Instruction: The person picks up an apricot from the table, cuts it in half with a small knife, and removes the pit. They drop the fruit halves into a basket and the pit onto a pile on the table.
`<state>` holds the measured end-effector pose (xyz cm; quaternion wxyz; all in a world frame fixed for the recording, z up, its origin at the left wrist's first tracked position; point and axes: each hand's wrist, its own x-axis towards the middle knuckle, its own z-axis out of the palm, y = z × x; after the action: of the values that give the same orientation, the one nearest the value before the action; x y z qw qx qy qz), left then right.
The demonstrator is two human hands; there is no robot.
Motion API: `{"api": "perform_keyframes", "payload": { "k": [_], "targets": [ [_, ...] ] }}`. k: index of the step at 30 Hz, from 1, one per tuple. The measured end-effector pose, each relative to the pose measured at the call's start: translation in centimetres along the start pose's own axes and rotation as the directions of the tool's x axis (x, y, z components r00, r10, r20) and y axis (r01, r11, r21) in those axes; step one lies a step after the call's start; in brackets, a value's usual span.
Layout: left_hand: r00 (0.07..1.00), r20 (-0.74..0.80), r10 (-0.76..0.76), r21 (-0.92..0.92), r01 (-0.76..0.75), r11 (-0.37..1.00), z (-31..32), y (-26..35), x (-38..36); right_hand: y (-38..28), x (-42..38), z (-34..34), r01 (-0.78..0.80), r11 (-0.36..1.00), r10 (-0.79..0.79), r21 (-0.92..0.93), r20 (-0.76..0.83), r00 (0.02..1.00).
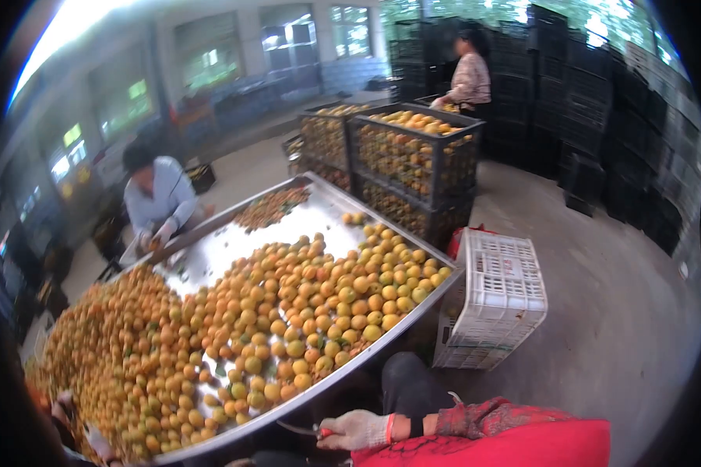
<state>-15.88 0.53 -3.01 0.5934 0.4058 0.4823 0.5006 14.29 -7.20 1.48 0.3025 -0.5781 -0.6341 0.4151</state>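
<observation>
My right hand (358, 430), in a pale glove with an orange cuff, is closed around a small red-handled tool (325, 433) with a thin curved metal tip. It is held low in front of me, just off the near edge of a metal sorting table (366, 346). Round yellow-orange fruits (296, 303) cover much of that table, with a few green leaves among them. The fruit lies thickest toward the left. My left hand is not visible; a small pale patch at the bottom edge is too cut off to identify.
A white plastic crate (494, 319) stands right of the table. Behind it, black crates (417, 167) full of fruit are stacked. A co-worker in light clothing (160, 194) sits across the table; another person (469, 74) stands behind the crates. A gloved hand (100, 442) shows lower left.
</observation>
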Motion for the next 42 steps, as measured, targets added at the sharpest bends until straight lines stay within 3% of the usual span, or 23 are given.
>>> {"api": "perform_keyframes", "payload": {
  "k": [2,3,4,6,8,9,10,12,13,14,16,18,19,20,22,23,24,26,28,30,32,34,42],
  "targets": [
    [1.0,-0.002,-0.017,-0.01,0.017,1.0,0.7,1.3,0.0,1.4,0.4,-0.2,0.048,0.992,-0.058,-0.114,-0.084,0.995],
    [0.991,0.048,0.122,0.04,-0.124,0.991,-0.1,1.0,1.0,1.1,0.3,-1.3,0.081,0.978,-0.106,-0.191,-0.127,0.986],
    [0.96,0.128,0.25,0.093,-0.262,0.96,-1.3,1.5,2.0,0.6,0.3,-3.2,-0.052,0.962,0.021,-0.267,-0.119,0.993],
    [0.915,0.024,0.404,0.124,-0.403,0.907,-1.6,5.1,2.6,-0.6,-0.8,-8.0,-0.103,0.963,0.057,-0.248,-0.186,0.981],
    [0.909,-0.133,0.396,-0.051,-0.405,0.913,-3.2,8.0,3.4,-0.2,-2.1,-13.1,-0.205,0.866,0.08,-0.456,-0.277,0.957],
    [0.902,-0.139,0.409,-0.068,-0.421,0.905,-4.4,9.2,3.8,-1.1,-3.4,-15.5,-0.182,0.839,-0.049,-0.512,-0.404,0.914],
    [0.895,-0.144,0.423,-0.08,-0.437,0.896,-5.5,10.4,4.2,-2.3,-4.4,-17.5,-0.176,0.899,-0.078,-0.401,-0.543,0.836],
    [0.893,-0.047,0.447,0.016,-0.447,0.895,-7.2,12.9,4.6,-5.3,-5.9,-21.2,-0.166,0.934,-0.09,-0.316,-0.657,0.748],
    [0.895,-0.025,0.445,-0.051,-0.445,0.894,-7.6,14.2,5.1,-8.6,-6.2,-22.7,-0.258,0.955,0.092,-0.147,-0.68,0.727],
    [0.871,0.117,0.477,-0.086,-0.469,0.879,-8.3,15.9,6.0,-10.8,-5.9,-23.9,-0.234,0.958,0.069,-0.165,-0.661,0.747],
    [0.868,0.173,0.465,-0.08,-0.458,0.885,-6.3,19.1,6.3,-13.9,-4.4,-25.7,-0.223,0.928,0.009,-0.3,-0.579,0.815],
    [0.854,0.142,0.501,-0.02,-0.504,0.863,-3.5,19.2,7.0,-15.1,-1.6,-26.6,-0.241,0.874,-0.009,-0.423,-0.508,0.861],
    [0.842,0.128,0.523,0.011,-0.529,0.849,-2.0,18.8,7.2,-13.9,0.0,-27.1,-0.174,0.867,-0.081,-0.466,-0.477,0.875],
    [0.857,0.131,0.498,-0.12,-0.485,0.866,-0.6,17.4,7.9,-11.9,2.0,-27.2,-0.105,0.855,-0.156,-0.508,-0.444,0.882],
    [0.908,0.084,0.411,0.154,-0.42,0.894,3.3,14.6,8.3,-8.6,6.1,-26.6,-0.065,0.898,-0.164,-0.435,-0.469,0.868],
    [0.916,0.046,0.399,0.294,-0.394,0.87,3.9,12.5,9.2,-6.4,8.3,-27.0,-0.127,0.902,-0.098,-0.413,-0.483,0.87],
    [0.921,0.015,0.39,0.347,-0.37,0.861,4.4,10.2,10.2,-4.4,10.3,-27.6,-0.188,0.861,-0.069,-0.472,-0.475,0.877],
    [0.965,0.027,0.259,0.415,-0.247,0.876,4.9,6.9,12.2,-0.1,13.6,-28.4,-0.231,0.919,0.034,-0.321,-0.518,0.855],
    [0.962,0.053,0.267,0.643,-0.237,0.728,4.5,3.3,14.6,3.4,16.2,-29.1,-0.247,0.907,0.032,-0.34,-0.531,0.847],
    [0.914,0.173,0.366,0.847,-0.327,0.418,3.8,0.1,16.6,5.4,18.4,-29.2,-0.316,0.873,0.093,-0.371,-0.511,0.855],
    [0.895,0.193,0.403,0.894,-0.329,0.304,3.1,-3.1,18.0,7.8,20.3,-29.5,-0.343,0.861,0.124,-0.374,-0.501,0.857],
    [0.844,0.262,0.468,0.933,-0.345,0.102,3.0,-4.3,18.5,10.3,22.6,-30.0,-0.4,0.821,0.159,-0.408,-0.509,0.846],
    [0.891,0.183,0.416,0.96,-0.253,0.121,4.1,-3.6,19.2,17.3,30.4,-29.8,-0.412,0.589,0.186,-0.695,-0.379,0.907]
  ]
}}
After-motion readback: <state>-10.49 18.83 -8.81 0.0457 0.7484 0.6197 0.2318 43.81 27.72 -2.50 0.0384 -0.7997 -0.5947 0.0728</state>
